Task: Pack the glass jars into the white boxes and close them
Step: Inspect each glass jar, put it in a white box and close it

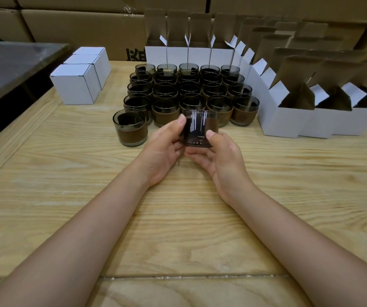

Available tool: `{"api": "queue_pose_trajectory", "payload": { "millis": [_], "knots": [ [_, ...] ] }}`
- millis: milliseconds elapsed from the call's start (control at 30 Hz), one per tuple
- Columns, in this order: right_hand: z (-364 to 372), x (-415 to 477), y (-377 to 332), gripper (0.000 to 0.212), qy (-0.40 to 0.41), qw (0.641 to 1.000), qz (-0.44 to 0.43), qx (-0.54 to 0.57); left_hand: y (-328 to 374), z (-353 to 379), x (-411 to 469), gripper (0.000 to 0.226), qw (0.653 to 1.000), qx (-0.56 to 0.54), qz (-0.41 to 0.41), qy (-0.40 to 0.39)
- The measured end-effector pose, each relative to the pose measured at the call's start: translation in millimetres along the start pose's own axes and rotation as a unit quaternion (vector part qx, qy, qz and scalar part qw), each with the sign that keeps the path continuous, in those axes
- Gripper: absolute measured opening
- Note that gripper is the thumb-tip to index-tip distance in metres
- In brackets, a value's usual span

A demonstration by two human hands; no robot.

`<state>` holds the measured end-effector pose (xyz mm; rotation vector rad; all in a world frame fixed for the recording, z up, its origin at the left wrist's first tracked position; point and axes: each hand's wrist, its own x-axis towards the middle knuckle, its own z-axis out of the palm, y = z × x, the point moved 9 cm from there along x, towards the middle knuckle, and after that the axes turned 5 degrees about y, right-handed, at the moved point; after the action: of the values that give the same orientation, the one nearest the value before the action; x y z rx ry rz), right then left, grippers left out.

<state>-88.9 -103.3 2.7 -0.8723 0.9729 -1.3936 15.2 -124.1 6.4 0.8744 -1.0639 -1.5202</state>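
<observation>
Glass jar (199, 128) is off the surface (178, 218), held just in front of the front row of the jar block (189, 89). I read both grips as clamped on it. The left grip (162, 156) has its thumb on the jar's upper left side, fingers curled underneath. The right grip (222, 160) has its thumb low on the right side, fingers cupping the base. Bright streaks of reflected light run down the jar's near wall. I cannot tell whether it is tilted.

Jar block: dark glass, each jar with a brown band around its lower part, upright, five columns, packed close. A lone jar (130, 127) stands just beside the block's front left corner.

Open white boxes (284, 120) line the block's right side, flaps up, brown inside. A back row of open boxes (178, 55) stands behind the block. Three closed white boxes (76, 84) sit in a line to the left, touching one another.

Brown cartons (78, 25) are stacked along the back. A metal table (12, 60) is at far left.
</observation>
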Motion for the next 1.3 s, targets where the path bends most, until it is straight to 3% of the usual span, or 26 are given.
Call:
{"api": "queue_pose_trajectory", "payload": {
  "millis": [133,300,433,500,600,667,767,867,967,1167,1300],
  "knots": [
    [2.2,-0.4,1.5,0.025,-0.017,1.000,0.007,-0.012,3.1,0.0,-0.3,0.036,1.000,0.015,0.020,-0.005],
    [1.9,0.1,-3.1,0.049,-0.004,0.997,-0.042,-0.065,4.6,-2.7,-0.1,0.032,0.999,0.018,0.034,0.012],
    [-4.8,-0.1,-7.4,0.063,0.032,0.984,-0.085,-0.154,6.4,-2.9,-1.3,0.042,0.999,0.019,0.038,0.025],
    [-5.5,0.0,-7.2,0.066,0.031,0.981,-0.088,-0.172,7.3,-2.9,-1.8,0.047,0.998,0.024,0.039,0.032],
    [-6.1,-1.2,-6.8,0.061,0.035,0.977,-0.091,-0.190,6.5,-2.3,-2.1,0.038,0.998,0.019,0.037,0.037],
    [-9.0,-0.7,-8.2,0.049,0.049,0.978,-0.096,-0.176,7.2,-2.9,-2.4,0.035,0.998,0.014,0.041,0.042],
    [-10.2,0.0,-9.0,0.030,0.051,0.990,-0.077,-0.109,7.9,-1.6,-2.4,0.058,0.998,0.018,0.037,0.044],
    [-7.8,0.1,-7.9,0.024,0.037,0.997,-0.048,-0.054,4.7,-0.8,-1.7,0.073,0.999,0.011,0.011,0.044],
    [-5.6,0.9,-5.7,0.015,0.023,0.999,-0.028,-0.028,2.8,1.4,-2.3,0.072,0.999,0.021,0.000,0.032],
    [0.8,2.2,-2.2,0.034,-0.010,1.000,0.001,0.012,3.3,3.4,-3.1,0.041,0.999,0.027,0.009,0.014],
    [1.7,0.8,1.1,0.048,-0.010,0.998,0.018,0.057,8.0,2.5,-4.5,0.059,0.999,0.024,0.028,0.031]
  ]
}}
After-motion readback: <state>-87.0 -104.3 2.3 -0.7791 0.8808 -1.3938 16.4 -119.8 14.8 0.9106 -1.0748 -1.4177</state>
